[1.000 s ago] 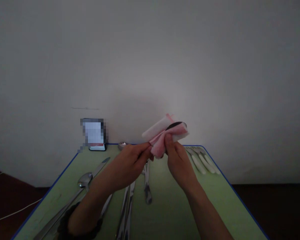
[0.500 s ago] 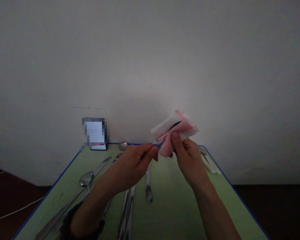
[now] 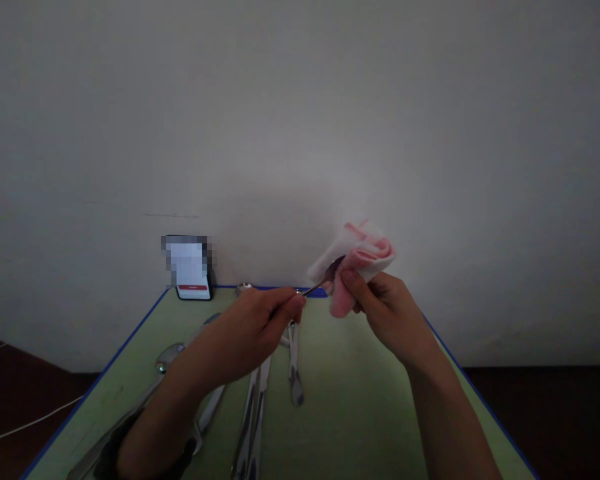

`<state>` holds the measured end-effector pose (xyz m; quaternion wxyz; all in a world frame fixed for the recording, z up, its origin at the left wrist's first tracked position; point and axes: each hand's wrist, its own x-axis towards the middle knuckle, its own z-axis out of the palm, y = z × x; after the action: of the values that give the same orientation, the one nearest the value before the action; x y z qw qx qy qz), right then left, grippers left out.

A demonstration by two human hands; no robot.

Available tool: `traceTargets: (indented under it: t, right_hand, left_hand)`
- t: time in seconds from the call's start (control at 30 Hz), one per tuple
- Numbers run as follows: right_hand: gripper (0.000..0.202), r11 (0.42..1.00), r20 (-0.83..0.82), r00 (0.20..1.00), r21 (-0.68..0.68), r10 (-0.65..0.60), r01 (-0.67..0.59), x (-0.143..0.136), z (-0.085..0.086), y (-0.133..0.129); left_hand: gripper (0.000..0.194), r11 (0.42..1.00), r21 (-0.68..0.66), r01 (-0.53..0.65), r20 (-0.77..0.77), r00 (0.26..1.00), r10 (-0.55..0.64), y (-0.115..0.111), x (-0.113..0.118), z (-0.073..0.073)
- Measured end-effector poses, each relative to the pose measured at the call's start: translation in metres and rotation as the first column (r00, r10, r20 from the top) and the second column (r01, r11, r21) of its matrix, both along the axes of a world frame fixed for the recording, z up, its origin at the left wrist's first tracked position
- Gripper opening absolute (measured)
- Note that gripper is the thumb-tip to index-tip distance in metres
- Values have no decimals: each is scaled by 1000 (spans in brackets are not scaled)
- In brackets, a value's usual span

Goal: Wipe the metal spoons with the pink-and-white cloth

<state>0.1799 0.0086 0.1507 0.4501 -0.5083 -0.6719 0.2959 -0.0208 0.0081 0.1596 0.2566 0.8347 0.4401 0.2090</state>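
My left hand [image 3: 250,327] pinches the thin metal handle of a spoon [image 3: 335,268]. The spoon slants up to the right above the table, and its dark, rounded end lies partly inside a folded pink and white cloth [image 3: 367,250]. My right hand [image 3: 395,310] grips that cloth around the spoon's end, thumb pressed on the near side. Folds of cloth hide the tip of the spoon. Below my hands a piece of cutlery [image 3: 295,383] lies with its handle toward me.
On the green table [image 3: 345,413] lie a large spoon [image 3: 167,358] at left and long metal handles [image 3: 253,420] at centre. A phone [image 3: 193,273] leans against the wall [image 3: 300,120] at the back left. Another spoon's bowl [image 3: 244,288] shows at the back edge.
My left hand has shifted slightly left, with more of the spoon's handle showing outside the cloth. The cloth is bunched more tightly in my right hand, which has moved a little right.
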Motion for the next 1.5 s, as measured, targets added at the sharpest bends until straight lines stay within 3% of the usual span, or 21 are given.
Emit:
traceTargets:
  t: [0.2,0.43,0.8,1.2,1.4,1.5]
  right_hand:
    - [41,1000,11,1000,-18,3,-3,0,-1,-1]
    - [35,995,130,988,66,-79,71,-1,0,-2]
    - [28,998,291,956,57,-21,5,7,-5,0]
    - [20,995,570,817,-91,82,-36,9,-6,-2]
    - [17,999,640,767,8,35,-53,10,-5,-5]
    - [17,998,650,758,-24,56,-52,8,-4,-7]
  left_hand:
    - [39,1000,-6,-4,-4,1000,4,0,-1,-1]
    - [38,1000,8,-11,-38,999,11,2,-3,-2]
    - [39,1000,20,20,-166,986,-17,7,-12,-5]
    - [37,999,-1,53,-288,956,-51,6,-18,-8]
    - [37,998,2,60,-280,958,-57,5,-18,-7]
    - [36,998,-7,63,-290,955,-62,5,-17,-6]
